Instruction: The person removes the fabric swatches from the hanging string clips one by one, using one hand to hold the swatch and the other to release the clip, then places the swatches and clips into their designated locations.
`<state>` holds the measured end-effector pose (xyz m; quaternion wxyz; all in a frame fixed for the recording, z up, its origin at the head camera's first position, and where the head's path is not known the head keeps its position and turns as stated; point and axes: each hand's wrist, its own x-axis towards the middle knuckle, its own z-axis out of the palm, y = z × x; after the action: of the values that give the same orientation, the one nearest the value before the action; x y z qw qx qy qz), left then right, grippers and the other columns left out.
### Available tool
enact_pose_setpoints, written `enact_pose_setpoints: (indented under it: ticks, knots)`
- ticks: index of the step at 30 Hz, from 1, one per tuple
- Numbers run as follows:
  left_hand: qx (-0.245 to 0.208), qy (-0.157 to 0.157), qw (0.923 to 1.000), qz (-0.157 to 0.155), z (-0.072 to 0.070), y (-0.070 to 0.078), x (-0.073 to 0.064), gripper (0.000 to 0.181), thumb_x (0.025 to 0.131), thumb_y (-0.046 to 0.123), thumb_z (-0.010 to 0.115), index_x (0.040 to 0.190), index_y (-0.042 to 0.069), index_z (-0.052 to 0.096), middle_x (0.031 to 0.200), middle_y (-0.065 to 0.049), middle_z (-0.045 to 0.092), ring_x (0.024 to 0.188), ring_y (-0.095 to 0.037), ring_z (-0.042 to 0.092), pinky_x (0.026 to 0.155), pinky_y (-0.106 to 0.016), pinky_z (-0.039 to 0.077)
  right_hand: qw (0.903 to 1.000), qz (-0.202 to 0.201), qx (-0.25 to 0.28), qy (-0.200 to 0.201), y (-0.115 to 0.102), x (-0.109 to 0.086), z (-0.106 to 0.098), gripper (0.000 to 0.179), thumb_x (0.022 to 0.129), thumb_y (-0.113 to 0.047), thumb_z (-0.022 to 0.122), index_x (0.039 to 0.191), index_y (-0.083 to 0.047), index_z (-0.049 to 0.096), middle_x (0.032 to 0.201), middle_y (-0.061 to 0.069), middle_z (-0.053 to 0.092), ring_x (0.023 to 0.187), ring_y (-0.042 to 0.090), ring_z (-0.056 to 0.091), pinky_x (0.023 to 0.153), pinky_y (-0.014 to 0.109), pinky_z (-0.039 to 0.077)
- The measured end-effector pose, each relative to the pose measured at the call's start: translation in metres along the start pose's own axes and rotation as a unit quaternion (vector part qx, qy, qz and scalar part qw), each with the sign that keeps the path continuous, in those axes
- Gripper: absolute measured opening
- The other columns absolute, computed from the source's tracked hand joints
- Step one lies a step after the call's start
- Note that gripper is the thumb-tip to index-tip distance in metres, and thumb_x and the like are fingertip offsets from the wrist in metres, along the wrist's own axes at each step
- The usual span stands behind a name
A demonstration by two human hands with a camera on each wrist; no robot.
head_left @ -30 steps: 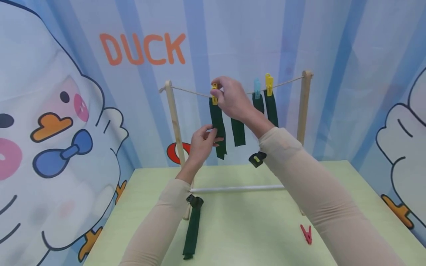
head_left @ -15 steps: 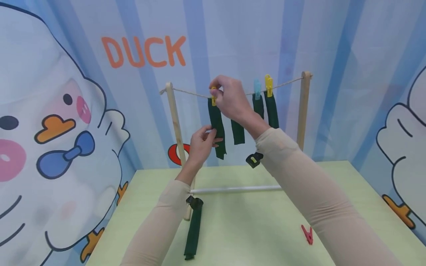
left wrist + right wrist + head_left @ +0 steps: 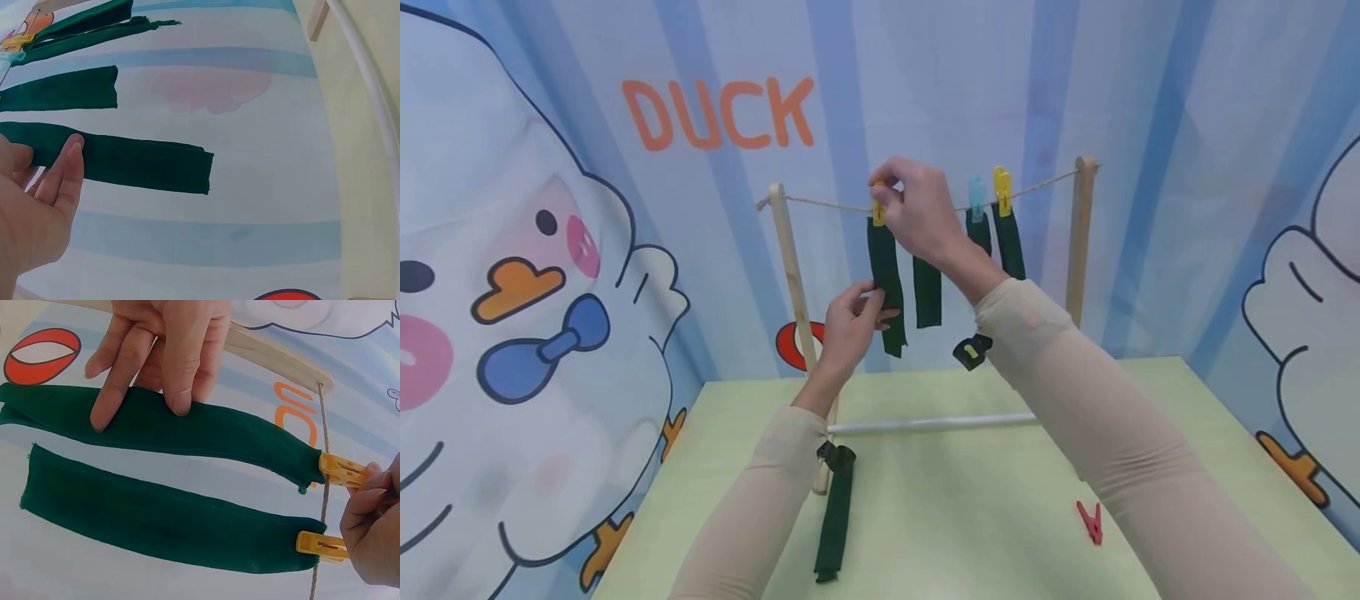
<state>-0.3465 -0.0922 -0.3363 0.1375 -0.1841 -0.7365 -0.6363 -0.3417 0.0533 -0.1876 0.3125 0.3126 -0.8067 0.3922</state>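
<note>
My right hand [image 3: 921,208] pinches a yellow clothespin [image 3: 340,470] by its handle end at the rope [image 3: 325,506]. The clothespin's jaws are over the top of a dark green fabric strip [image 3: 886,258] and the rope. Lower on this strip is my left hand [image 3: 850,333], which holds it between thumb and fingers, some in front and some behind. Beside it hangs a second green strip [image 3: 169,512] under another yellow clothespin [image 3: 319,545]; in the head view my right hand hides that clothespin.
Farther right, a light blue clothespin [image 3: 976,200] and a yellow one hold more green strips. Wooden posts [image 3: 1078,250] carry the rope, with a white bar [image 3: 932,423] low between them. A folded green strip [image 3: 835,525] and a red clothespin [image 3: 1090,523] lie on the table.
My right thumb and fingers have moved slightly over the yellow clothespin, covering more of its top. The left hand stays at the same part of the strip.
</note>
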Motion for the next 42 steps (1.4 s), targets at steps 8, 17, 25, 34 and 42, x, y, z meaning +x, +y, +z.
enact_pose_setpoints:
  ticks: [8, 17, 25, 34, 42]
  knots:
    - [0.005, 0.005, 1.0, 0.0, -0.002, 0.0, -0.002, 0.037, 0.105, 0.023, 0.054, 0.136, 0.003, 0.057, 0.129, -0.014, 0.065, 0.098, -0.028, 0.072, 0.083, -0.033, 0.058, 0.9987, -0.018, 0.017, 0.044, 0.0, 0.0, 0.0, 0.016, 0.103, -0.007, 0.055, 0.111, 0.001, 0.067, 0.102, 0.013, 0.066, 0.057, 0.02, 0.051, 0.057, 0.028, 0.041]
    - [-0.002, 0.008, 1.0, 0.0, -0.006, -0.003, -0.004, 0.035, 0.105, 0.021, 0.053, 0.134, 0.002, 0.058, 0.13, -0.015, 0.064, 0.1, -0.032, 0.071, 0.084, -0.037, 0.058, 0.9954, -0.03, 0.03, 0.085, 0.002, 0.001, 0.002, 0.016, 0.102, -0.006, 0.056, 0.109, 0.003, 0.066, 0.102, 0.015, 0.066, 0.06, 0.019, 0.056, 0.056, 0.025, 0.043]
    - [0.001, 0.015, 0.9999, 0.0, -0.009, -0.003, -0.005, 0.034, 0.105, 0.021, 0.053, 0.134, 0.004, 0.058, 0.127, -0.014, 0.066, 0.1, -0.032, 0.071, 0.085, -0.038, 0.058, 0.994, -0.022, 0.053, 0.093, 0.004, -0.005, 0.001, 0.016, 0.102, -0.008, 0.057, 0.109, 0.002, 0.066, 0.102, 0.013, 0.066, 0.06, 0.018, 0.053, 0.057, 0.025, 0.042]
    - [-0.001, 0.018, 0.9998, -0.01, -0.01, -0.01, -0.015, 0.037, 0.104, 0.022, 0.056, 0.136, 0.002, 0.057, 0.132, -0.015, 0.063, 0.098, -0.031, 0.072, 0.086, -0.039, 0.057, 0.9919, -0.009, 0.065, 0.109, 0.007, -0.034, -0.011, 0.016, 0.101, -0.01, 0.06, 0.111, 0.001, 0.066, 0.105, 0.01, 0.065, 0.064, 0.018, 0.061, 0.051, 0.025, 0.039]
    - [0.001, 0.023, 0.9994, -0.025, -0.011, -0.01, -0.034, 0.037, 0.104, 0.02, 0.056, 0.136, 0.002, 0.057, 0.126, -0.015, 0.067, 0.096, -0.029, 0.073, 0.085, -0.037, 0.057, 0.994, -0.003, 0.039, 0.102, 0.01, -0.07, -0.02, 0.02, 0.099, -0.006, 0.061, 0.117, 0.003, 0.061, 0.109, 0.013, 0.064, 0.079, 0.02, 0.068, 0.058, 0.02, 0.044]
